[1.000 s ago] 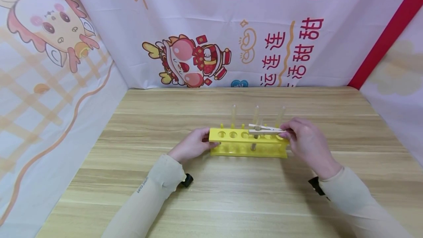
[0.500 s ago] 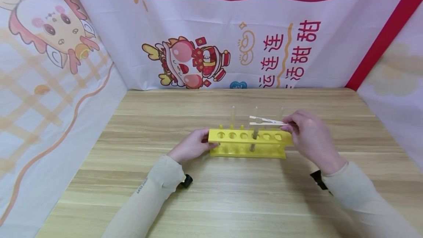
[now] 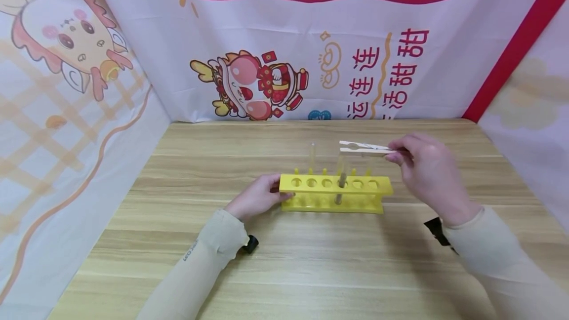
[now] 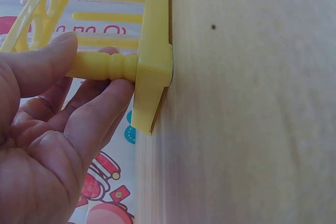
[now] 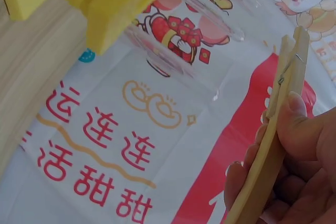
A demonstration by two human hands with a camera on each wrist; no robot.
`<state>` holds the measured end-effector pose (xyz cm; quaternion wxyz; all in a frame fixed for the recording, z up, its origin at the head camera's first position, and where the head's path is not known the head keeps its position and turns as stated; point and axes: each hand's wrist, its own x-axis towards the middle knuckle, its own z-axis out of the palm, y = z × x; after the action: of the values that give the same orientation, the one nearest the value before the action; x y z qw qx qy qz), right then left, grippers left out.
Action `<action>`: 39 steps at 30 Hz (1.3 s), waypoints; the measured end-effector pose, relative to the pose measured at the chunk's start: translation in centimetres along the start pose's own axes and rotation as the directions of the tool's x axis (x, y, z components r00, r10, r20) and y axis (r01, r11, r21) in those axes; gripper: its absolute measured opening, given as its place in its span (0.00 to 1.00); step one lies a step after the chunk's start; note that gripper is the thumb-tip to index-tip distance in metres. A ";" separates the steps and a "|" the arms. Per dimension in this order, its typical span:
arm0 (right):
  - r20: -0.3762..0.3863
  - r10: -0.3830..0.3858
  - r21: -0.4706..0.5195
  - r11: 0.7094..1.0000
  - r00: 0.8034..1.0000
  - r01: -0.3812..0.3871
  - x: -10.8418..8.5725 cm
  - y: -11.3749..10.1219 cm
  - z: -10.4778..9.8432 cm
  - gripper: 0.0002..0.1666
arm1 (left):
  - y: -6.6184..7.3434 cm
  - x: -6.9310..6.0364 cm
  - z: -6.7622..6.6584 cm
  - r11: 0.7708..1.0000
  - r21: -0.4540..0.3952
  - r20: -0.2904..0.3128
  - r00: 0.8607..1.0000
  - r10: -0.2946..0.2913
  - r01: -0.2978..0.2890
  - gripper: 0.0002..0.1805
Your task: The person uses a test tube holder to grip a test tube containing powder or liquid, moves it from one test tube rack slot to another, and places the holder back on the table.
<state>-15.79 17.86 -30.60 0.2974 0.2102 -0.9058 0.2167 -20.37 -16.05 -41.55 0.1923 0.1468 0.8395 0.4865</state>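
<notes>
In the head view, a yellow rack [image 3: 326,190] is set across the middle of the wooden worktop [image 3: 289,270], and its left end is grasped by the left-hand grip [image 3: 253,196]. Six round holes are lined up along the top plate. In the fourth hole from the left, a tube with grey contents [image 3: 342,180] is held almost upright. Along the far side, short yellow pegs are ranged, and a clear tube [image 3: 312,154] is stood at the left part of that row. A wooden clamp [image 3: 371,150] is pinched by the right-hand grip [image 3: 428,172], its tips turned left and held above the rack, toward the far side. A white printed cloth [image 3: 284,19] is hung beyond the far edge

In the left wrist view, the post [image 4: 102,66] at the rack's end is clasped between thumb and fingers, and the rack's base is rested on the worktop

In the right wrist view, the clamp is gripped with the thumb laid just beside its metal spring [image 5: 282,80]. Its tips are held apart from the clear tubes, which are seen projecting beyond the rack, in front of the printed cloth
</notes>
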 end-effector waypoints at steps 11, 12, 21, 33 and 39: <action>-0.061 0.074 -0.060 0.995 0.995 -0.078 0.7 2.2 -2.7 0.15 | 0.0 0.1 0.1 0.999 0.028 -0.005 1.000 0.030 -0.030 0.16; -0.069 0.080 -0.065 0.994 0.994 -0.084 0.7 2.5 -3.0 0.16 | 0.0 0.1 0.1 0.999 0.033 -0.007 0.999 0.035 -0.034 0.16; -0.091 0.153 -0.104 0.981 0.984 -0.162 0.1 6.4 -4.2 0.16 | -0.2 0.1 0.0 0.999 0.039 -0.007 1.000 0.030 -0.030 0.16; 0.003 0.331 -0.141 0.934 0.944 -0.328 -1.5 11.7 -4.4 0.16 | -0.2 0.1 0.0 0.999 0.030 -0.012 0.999 0.030 -0.029 0.15; 0.060 0.397 -0.147 0.911 0.916 -0.385 -2.5 14.0 -4.0 0.16 | -0.3 0.2 0.1 0.999 0.032 -0.019 0.999 0.045 -0.044 0.14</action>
<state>-19.32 32.05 -33.01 0.2206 0.0137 -0.9542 0.2017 -20.51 -16.02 -41.85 0.1709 0.1637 0.8454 0.4788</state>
